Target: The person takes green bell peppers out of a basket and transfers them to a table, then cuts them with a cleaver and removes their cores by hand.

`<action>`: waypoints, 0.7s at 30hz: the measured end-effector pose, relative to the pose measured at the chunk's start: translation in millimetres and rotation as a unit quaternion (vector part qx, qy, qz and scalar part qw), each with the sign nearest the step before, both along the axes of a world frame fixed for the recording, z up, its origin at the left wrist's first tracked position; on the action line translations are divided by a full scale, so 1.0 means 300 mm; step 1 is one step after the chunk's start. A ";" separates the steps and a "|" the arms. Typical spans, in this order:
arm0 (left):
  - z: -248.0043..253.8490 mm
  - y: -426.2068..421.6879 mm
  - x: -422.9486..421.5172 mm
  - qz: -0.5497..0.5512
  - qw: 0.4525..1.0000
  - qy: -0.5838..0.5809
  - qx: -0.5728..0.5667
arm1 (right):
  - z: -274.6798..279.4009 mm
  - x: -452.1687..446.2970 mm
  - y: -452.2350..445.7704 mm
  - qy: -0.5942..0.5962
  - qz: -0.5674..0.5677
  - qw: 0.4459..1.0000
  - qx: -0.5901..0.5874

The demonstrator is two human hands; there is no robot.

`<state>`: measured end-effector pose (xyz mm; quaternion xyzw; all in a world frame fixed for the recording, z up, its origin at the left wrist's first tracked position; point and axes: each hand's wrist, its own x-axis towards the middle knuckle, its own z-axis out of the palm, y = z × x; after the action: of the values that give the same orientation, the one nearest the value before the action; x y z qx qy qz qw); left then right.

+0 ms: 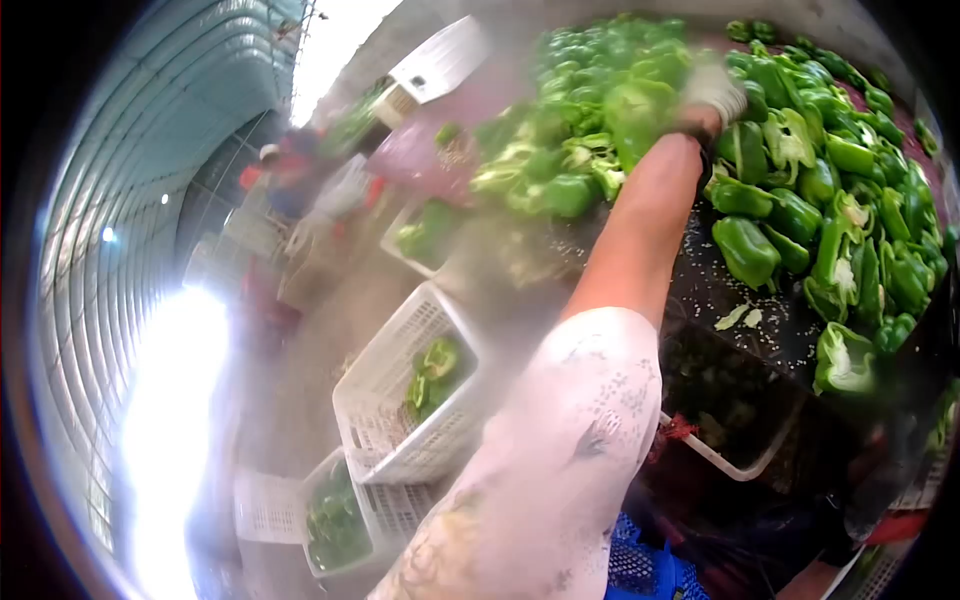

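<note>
My left hand (714, 92), in a pale glove, reaches far out over a heap of green bell peppers (570, 100). Motion blur smears its fingers, and a large pepper (638, 112) is beside it. Cut and split peppers (790, 140) lie around the wrist. In the dark lower right corner, a patch of forearm (808, 580) shows; my right hand beyond it is too shadowed to make out. Close to that side, a halved pepper (843, 358) lies with its pale inside showing.
Pale seeds and scraps (740, 317) are scattered over the dark work surface. White crates, one (405, 390) with a few peppers and another (340, 515) holding more, stand at lower left. A dark bin (735, 465) sits under the surface edge. Another person (285, 175) is in the background.
</note>
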<state>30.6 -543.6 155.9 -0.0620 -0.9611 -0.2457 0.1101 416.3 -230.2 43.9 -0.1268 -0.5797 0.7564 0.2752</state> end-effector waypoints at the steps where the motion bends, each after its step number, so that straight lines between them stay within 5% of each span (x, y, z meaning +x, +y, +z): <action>1: -0.023 -0.004 0.026 -0.007 0.999 -0.014 -0.048 | -0.006 0.003 0.015 -0.018 0.006 1.000 0.019; 3: -0.103 -0.016 0.112 -0.006 0.997 0.042 -0.064 | -0.017 0.008 0.039 -0.053 0.016 0.997 0.059; 4: -0.139 -0.016 0.181 0.002 0.993 0.114 -0.033 | -0.014 0.008 0.044 -0.004 -0.064 0.944 0.323; 5: -0.147 -0.010 0.236 -0.011 0.994 0.112 -0.014 | -0.015 0.003 0.048 0.049 -0.141 0.816 0.559; 7: -0.185 0.026 0.393 -0.058 0.987 0.149 0.014 | -0.073 -0.004 0.111 0.063 -0.170 0.671 0.719; 8: -0.211 0.056 0.493 -0.095 0.977 0.192 0.020 | -0.158 -0.008 0.197 0.027 -0.134 0.717 0.683; 10: -0.260 0.105 0.685 -0.147 0.971 0.174 -0.075 | -0.205 -0.019 0.263 0.019 -0.118 0.717 0.686; 13: -0.413 0.124 0.770 -0.168 0.968 0.147 -0.116 | -0.185 -0.015 0.283 0.067 -0.152 0.652 0.740; 21: -0.478 0.069 0.576 -0.128 0.963 0.193 -0.140 | -0.296 0.000 0.400 0.015 -0.091 0.821 0.563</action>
<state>203.3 -522.9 12.5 -0.2452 -0.9304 -0.1044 0.2515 416.3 -110.0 -44.8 0.0096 -0.8863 0.2714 0.3750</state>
